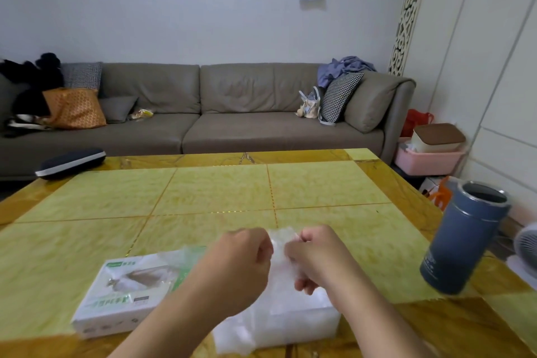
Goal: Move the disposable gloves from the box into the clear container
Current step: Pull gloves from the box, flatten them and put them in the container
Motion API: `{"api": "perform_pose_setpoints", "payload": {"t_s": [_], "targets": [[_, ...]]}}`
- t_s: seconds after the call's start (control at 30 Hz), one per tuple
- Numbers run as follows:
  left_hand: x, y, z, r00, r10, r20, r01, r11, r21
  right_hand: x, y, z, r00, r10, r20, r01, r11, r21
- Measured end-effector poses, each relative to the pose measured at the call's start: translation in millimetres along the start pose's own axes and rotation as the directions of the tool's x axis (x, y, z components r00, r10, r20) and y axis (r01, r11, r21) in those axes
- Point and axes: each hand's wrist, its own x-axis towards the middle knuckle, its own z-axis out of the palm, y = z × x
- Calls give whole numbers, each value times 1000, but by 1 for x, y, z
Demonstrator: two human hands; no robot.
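A white and green glove box (125, 296) lies flat on the yellow table (220, 192), near the front left. To its right sits the clear container (302, 320), with thin clear gloves spilling over its left side. Above the container my left hand (241, 259) and my right hand (313, 256) are side by side, both fisted. Between them they pinch a crumpled clear disposable glove (280, 244) that hangs down toward the container. My forearms hide part of the box and the container.
A dark blue tumbler (462, 238) stands open-topped near the table's right edge. A dark glasses case (71, 163) lies at the far left corner. Behind the table is a grey sofa (203, 113) with cushions and bags. A white fan (527, 244) sits past the right edge.
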Motion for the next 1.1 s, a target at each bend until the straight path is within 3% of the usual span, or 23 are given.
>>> {"api": "perform_pose_setpoints", "payload": {"t_s": [0.13,0.3,0.5,0.7,0.9,1.0,1.1], "targets": [[11,-19,25,982,-77,170,72,997,34,0,5,-5,1000,-20,-15,17,985,-169],[18,-20,36,950,-78,303,63,996,59,8,12,-10,996,-49,-76,19,937,-349],[25,-15,41,858,-140,494,58,982,178,4,10,-14,987,-100,-124,24,862,-506],[31,-12,44,812,-149,564,-21,959,283,5,7,-12,979,-130,-155,-2,759,-651],[30,-13,48,786,-125,606,-40,967,251,-7,-2,-14,970,-175,-167,-10,661,-750],[28,-15,48,781,-106,616,-44,974,223,-15,-13,-13,917,-356,-181,120,678,-725],[24,-11,45,787,-85,611,-86,966,245,-24,-24,3,899,-437,-34,341,746,-572]]}}
